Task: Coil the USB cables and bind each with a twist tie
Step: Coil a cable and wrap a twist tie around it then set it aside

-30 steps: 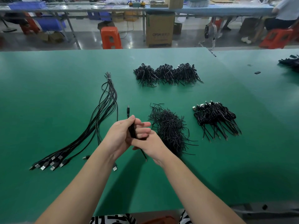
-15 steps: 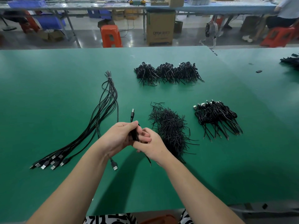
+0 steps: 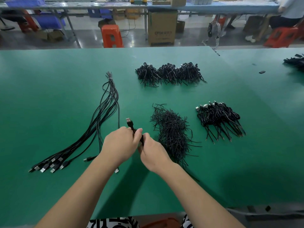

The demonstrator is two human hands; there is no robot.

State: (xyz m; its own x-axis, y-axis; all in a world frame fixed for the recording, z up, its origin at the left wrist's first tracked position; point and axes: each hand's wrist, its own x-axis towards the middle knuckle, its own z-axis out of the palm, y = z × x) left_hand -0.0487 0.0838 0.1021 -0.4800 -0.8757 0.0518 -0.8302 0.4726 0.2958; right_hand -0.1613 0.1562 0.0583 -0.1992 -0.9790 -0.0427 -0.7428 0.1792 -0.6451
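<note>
A green surface [image 3: 49, 96] fills a workshop, with an orange stool [image 3: 111, 36] and a cardboard box [image 3: 162, 28] beyond it. The pile of twist ties [image 3: 172, 130] serves as landmark. Just left of it, the left hand [image 3: 120, 145] and right hand [image 3: 153, 153] meet, fingers curled round a black USB cable [image 3: 130, 123], its plug pointing away. Far left lie straight cables [image 3: 98, 116]; right, bound coils [image 3: 218, 119]; behind, 3 tie bundles [image 3: 169, 74].

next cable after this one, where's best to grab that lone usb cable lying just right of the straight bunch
Pinch the lone cable at its bare upper run, coming from the right: the uncoiled bunch crowds its left, and the left hand covers its near stretch.
</note>
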